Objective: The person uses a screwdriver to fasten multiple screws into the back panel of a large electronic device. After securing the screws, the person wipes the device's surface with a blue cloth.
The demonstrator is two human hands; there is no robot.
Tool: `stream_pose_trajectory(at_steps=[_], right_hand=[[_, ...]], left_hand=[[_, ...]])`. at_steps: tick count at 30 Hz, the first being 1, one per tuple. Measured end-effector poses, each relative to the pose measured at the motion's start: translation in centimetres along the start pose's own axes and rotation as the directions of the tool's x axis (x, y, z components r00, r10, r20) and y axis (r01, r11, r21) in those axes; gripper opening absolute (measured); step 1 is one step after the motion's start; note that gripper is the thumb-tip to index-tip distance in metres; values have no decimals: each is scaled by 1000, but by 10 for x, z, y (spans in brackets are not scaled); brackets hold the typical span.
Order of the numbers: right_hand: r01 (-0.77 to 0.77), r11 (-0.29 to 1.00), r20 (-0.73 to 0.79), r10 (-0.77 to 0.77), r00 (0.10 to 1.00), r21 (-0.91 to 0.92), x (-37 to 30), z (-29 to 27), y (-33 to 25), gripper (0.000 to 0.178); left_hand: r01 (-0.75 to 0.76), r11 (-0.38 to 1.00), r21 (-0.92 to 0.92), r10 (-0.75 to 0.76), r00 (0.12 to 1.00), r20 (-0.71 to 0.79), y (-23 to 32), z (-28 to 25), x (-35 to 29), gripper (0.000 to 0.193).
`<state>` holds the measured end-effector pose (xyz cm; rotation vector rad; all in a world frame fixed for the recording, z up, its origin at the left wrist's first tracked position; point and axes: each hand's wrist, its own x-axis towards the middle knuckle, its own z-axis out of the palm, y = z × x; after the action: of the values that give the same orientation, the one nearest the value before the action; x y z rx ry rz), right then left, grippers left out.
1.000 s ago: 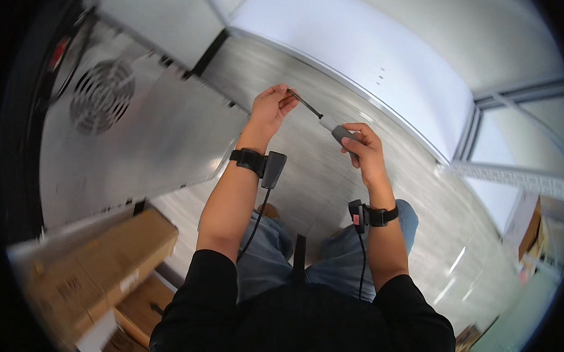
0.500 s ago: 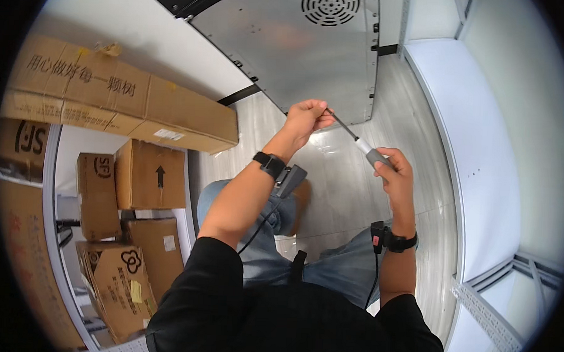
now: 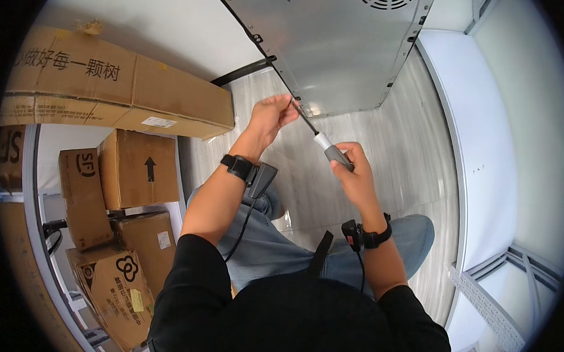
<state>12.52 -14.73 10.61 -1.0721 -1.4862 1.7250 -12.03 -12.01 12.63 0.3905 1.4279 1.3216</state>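
Observation:
A screwdriver (image 3: 335,155) with a grey and white handle and a long dark shaft lies slantwise between my hands. My right hand (image 3: 356,175) is wrapped round its handle. At the far end of the shaft, my left hand (image 3: 271,120) has thumb and fingers pinched together by the tip; whatever small thing they hold is hidden. Just beyond the tip stands a large grey metal panel (image 3: 335,66) with round vent slots and small fasteners along its edges. The tip overlaps the panel's lower left edge in view, and I cannot tell if they touch.
Cardboard boxes (image 3: 147,171) fill a shelf at the left, with a long carton (image 3: 179,101) above them. A white shelf (image 3: 475,152) runs along the right side. Grey floor (image 3: 413,162) spreads below the panel. Cabled wrist devices (image 3: 262,180) sit on both forearms.
Both hands and the screwdriver have shifted left in view, toward the panel's lower left corner. The panel has slid up and right in the picture as the view turned. The grips look unchanged.

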Motion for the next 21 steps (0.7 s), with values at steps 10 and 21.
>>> stream_pose_trajectory(at_steps=[10,21], right_hand=[[-118,975,15,118,993,186,20,68,-3,37],[-79,965,-32,90,995,252,29,94,-14,33]], left_hand=[[47,996,-81,-49,998,-29,28,-1,21,21],[48,985,-167,-47,999,9,30,-13,41,19]])
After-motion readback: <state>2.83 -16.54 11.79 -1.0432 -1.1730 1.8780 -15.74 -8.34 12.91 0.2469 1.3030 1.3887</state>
